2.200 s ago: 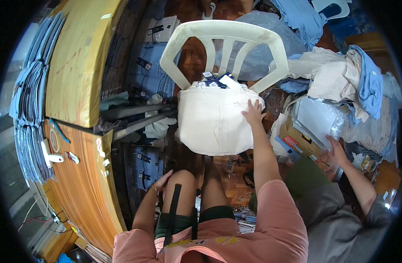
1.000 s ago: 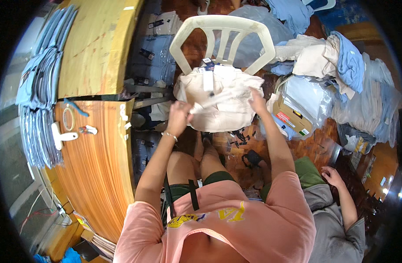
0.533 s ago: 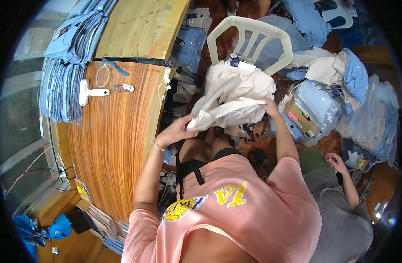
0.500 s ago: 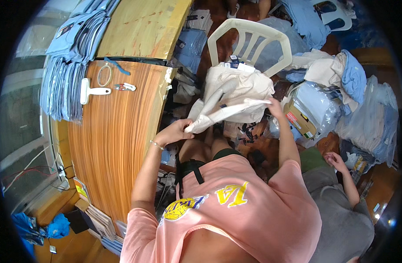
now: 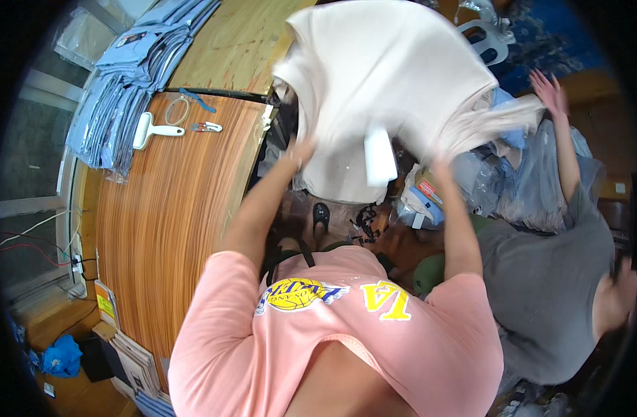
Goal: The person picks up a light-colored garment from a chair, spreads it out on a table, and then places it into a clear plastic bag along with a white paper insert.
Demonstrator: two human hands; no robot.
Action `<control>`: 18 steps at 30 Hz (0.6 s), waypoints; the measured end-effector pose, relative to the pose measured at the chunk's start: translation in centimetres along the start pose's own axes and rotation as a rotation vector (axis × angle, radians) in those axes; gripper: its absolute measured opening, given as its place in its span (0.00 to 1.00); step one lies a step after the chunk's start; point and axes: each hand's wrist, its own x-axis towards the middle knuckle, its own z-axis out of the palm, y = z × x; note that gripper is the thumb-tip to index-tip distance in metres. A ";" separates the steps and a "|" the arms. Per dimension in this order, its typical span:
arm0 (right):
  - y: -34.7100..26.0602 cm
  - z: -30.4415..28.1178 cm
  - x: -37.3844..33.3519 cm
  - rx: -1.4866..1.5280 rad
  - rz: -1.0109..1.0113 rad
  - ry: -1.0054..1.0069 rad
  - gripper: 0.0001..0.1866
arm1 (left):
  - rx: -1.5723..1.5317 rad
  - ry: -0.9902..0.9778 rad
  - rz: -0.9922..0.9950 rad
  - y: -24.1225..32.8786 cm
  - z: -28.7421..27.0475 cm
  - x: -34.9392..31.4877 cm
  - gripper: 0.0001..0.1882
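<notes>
While the motion blurs your fingers, your left hand [image 5: 302,151] still reads as closed on the near edge of a cream garment [image 5: 395,66], pinching the cloth at its left side. Your right hand [image 5: 440,165] is at the same edge toward the other side, pinching the cloth there too; how the individual fingers lie, you cannot tell. The garment is spread in the air in front of you, billowing up and away past both hands, with a streaked, blurred end reaching out to the right. Between your hands a white rectangular tag [image 5: 379,154] overhangs the near edge; whether it is fastened to the garment is unclear. Beneath the tag you have more cream cloth [image 5: 336,184], partly covered by the garment.

Near your right forearm sits a cardboard box [image 5: 427,189] with a red label, and beyond it lie clear plastic bags [image 5: 534,194]. Below the cream cloth, black scraps [image 5: 365,224] litter the floor near a dark shoe [image 5: 320,217].

To your left, the wood-grain table [image 5: 172,236] bears a white roller [image 5: 155,130], red-handled snips [image 5: 207,127] and a ring of tape [image 5: 176,110], with folded blue garments [image 5: 127,83] stacked along its far left edge. On your right, a co-worker in a grey shirt [image 5: 551,278] has one hand [image 5: 549,94] raised, fingers spread.
</notes>
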 end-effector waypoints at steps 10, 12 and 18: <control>-4.3 8.4 -18.8 0.814 0.453 0.251 0.16 | -0.874 -0.689 -0.434 3.5 -25.1 -10.7 0.11; -0.2 9.6 -19.6 1.031 0.257 0.533 0.18 | -0.981 -0.646 -0.363 3.9 -32.6 -11.2 0.10; -13.4 -17.5 -22.6 2.012 0.042 0.467 0.17 | -1.151 -0.220 -0.372 -2.4 -57.0 -11.8 0.10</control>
